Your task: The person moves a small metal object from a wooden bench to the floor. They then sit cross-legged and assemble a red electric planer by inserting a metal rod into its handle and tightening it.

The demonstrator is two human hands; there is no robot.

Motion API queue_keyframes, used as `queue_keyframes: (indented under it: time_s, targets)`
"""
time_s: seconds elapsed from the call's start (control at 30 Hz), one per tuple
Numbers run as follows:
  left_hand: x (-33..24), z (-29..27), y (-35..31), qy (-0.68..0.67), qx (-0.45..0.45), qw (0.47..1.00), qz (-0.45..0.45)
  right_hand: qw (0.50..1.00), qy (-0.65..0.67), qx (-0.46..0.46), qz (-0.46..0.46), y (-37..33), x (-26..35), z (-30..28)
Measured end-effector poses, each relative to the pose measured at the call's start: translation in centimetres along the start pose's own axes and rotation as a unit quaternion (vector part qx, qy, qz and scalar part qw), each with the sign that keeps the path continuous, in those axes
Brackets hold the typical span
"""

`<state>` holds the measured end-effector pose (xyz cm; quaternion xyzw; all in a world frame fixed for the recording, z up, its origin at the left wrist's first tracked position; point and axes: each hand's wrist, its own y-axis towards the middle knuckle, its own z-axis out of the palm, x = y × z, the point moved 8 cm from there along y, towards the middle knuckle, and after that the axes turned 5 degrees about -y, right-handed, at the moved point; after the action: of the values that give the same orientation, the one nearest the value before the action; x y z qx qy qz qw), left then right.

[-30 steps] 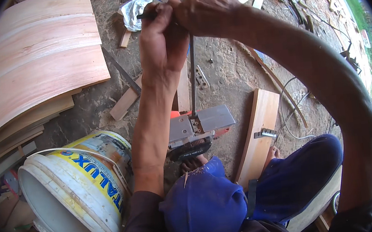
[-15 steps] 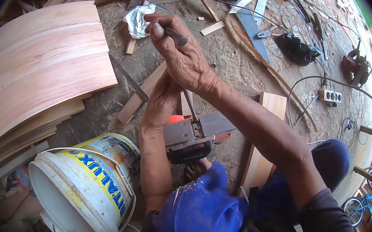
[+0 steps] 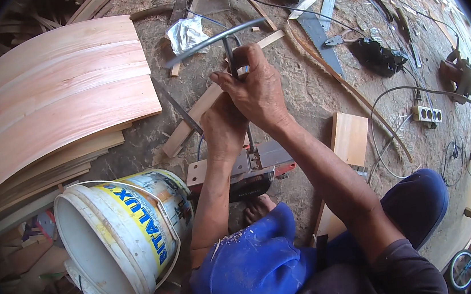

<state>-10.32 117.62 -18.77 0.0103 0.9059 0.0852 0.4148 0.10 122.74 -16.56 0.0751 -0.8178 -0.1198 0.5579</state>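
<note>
A dark metal T-handle wrench (image 3: 251, 138) stands nearly upright, its lower end in the middle of an upturned electric planer (image 3: 271, 155) with grey sole plates and a black body. My right hand (image 3: 262, 92) is closed round the shaft just under the crossbar, thumb and fingers curled. Lower down, my left hand (image 3: 223, 128) closes about the same shaft; its fingertips are partly hidden behind the right hand. Its forearm crosses the planer's left plate. My bare foot (image 3: 257, 208) is at the planer's near side.
A dented white bucket (image 3: 127, 238) lies tipped at the left, below stacked curved boards (image 3: 67, 78). On the floor lie a hand saw (image 3: 321, 46), pliers (image 3: 342, 38), a crumpled silver wrapper (image 3: 186, 35) and a power strip (image 3: 427, 115) with cables. A wooden plank (image 3: 350, 138) is by my right knee.
The wrench's crossbar has turned to lie crosswise. My right hand has gone from the bar to the shaft beneath it. The view has shifted slightly.
</note>
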Motion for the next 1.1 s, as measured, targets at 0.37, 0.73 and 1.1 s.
queue_keyframes:
  time_s: [0.37, 0.73, 1.1]
  targets:
    - [3.5, 2.4, -2.1, -0.283, 0.161, 0.943, -0.075, 0.924, 0.256, 0.257, 0.123, -0.1, -1.6, 3.3]
    - [2.5, 1.6, -2.0, -0.293, 0.149, 0.944, -0.023, 0.976, 0.033, 0.211, 0.036, 0.6, -1.0, 1.9]
    - [3.9, 0.8, -2.6, -0.004, 0.069, 0.99, -0.124, 0.98, -0.07, 0.175, -0.062, -0.9, -0.5, 2.5]
